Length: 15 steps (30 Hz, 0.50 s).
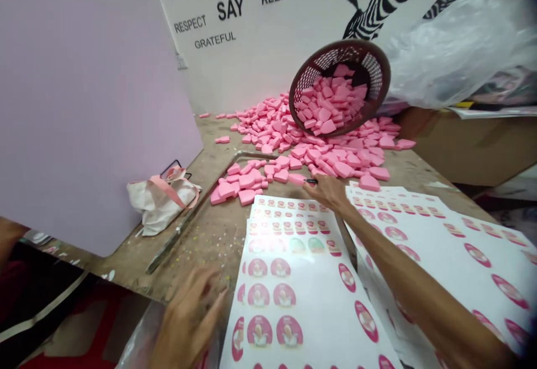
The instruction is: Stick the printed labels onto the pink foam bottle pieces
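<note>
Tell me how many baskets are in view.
1: the brown basket, tipped on its side amid pink pieces, near the wall. Others may be hidden.

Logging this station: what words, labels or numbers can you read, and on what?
"LAUGH": white wall
"RESPECT": white wall
"SAY": white wall
"KEEP": white wall
"GRATEFUL": white wall
More wall lettering: cut off at top edge.
Sticker sheets: print too small to read.

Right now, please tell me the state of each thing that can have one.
Basket: tipped sideways, partly filled
Pink pieces: loose, heaped
Front sticker sheets: stacked, partly bare
White bag: slumped
Translucent plastic: crumpled
Left hand: open, blurred
Right hand: fingers at a small dark thing
</note>
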Each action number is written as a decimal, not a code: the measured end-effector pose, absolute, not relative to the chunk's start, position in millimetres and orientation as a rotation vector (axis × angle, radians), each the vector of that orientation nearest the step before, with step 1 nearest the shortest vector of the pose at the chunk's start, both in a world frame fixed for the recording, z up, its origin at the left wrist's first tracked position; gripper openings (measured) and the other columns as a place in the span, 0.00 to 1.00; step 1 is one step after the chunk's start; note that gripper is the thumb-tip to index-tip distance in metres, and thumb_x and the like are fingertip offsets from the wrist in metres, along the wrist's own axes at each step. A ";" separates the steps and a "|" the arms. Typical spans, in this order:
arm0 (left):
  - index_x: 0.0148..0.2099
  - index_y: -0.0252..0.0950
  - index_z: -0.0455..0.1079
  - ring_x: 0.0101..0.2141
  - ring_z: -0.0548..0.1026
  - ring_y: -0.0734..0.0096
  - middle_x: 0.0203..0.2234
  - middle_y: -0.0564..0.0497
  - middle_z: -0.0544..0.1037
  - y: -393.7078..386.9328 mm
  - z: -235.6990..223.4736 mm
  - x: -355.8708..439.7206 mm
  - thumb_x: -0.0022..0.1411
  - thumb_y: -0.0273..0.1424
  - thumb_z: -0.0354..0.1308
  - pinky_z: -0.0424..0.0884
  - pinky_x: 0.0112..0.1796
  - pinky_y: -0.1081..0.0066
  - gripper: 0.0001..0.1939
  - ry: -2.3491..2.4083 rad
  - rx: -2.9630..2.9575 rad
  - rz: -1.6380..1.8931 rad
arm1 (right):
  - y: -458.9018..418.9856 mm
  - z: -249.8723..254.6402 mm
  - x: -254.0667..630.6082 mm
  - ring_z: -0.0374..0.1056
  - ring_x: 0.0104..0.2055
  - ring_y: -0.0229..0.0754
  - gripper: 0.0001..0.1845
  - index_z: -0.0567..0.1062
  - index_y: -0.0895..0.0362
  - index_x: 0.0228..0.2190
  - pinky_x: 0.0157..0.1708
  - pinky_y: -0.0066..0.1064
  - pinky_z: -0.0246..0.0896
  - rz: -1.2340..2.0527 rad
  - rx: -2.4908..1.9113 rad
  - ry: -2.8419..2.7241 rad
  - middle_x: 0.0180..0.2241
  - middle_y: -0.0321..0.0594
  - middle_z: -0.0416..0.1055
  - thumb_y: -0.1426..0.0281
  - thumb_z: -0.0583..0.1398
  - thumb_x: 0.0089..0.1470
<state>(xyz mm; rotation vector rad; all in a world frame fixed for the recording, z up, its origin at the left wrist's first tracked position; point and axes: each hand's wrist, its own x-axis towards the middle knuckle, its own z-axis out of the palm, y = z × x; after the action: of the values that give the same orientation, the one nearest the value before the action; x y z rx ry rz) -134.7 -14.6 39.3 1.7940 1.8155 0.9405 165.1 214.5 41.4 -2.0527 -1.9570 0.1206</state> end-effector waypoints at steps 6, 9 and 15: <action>0.55 0.38 0.66 0.50 0.71 0.56 0.49 0.43 0.73 49.2 46.9 -34.9 0.59 0.34 0.58 0.68 0.49 0.58 0.21 1.125 2.036 0.746 | 106.0 74.2 186.1 0.61 0.25 0.35 0.15 0.73 0.56 0.25 0.25 0.27 0.52 1.127 -1.279 -2.328 0.22 0.33 0.67 0.58 0.56 0.53; 0.42 0.36 0.68 0.29 0.75 0.67 0.29 0.49 0.76 46.8 32.9 -8.4 0.62 0.38 0.53 0.73 0.32 0.68 0.12 1.067 1.623 0.679 | 88.9 47.7 196.7 0.63 0.29 0.37 0.18 0.74 0.56 0.32 0.29 0.28 0.55 1.039 -1.356 -2.075 0.28 0.35 0.70 0.56 0.53 0.57; 0.39 0.34 0.62 0.22 0.75 0.71 0.29 0.47 0.75 51.7 7.9 13.4 0.56 0.44 0.59 0.74 0.25 0.69 0.19 1.141 1.003 0.918 | 103.5 -21.5 214.2 0.65 0.34 0.44 0.11 0.71 0.56 0.33 0.38 0.36 0.52 0.193 -1.654 -2.009 0.31 0.41 0.73 0.63 0.53 0.59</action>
<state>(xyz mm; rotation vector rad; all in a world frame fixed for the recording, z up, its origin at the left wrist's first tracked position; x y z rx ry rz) 13.4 51.7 7.9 1.0031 1.1412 0.9184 214.2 103.5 -21.5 -1.6537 -2.0090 0.1934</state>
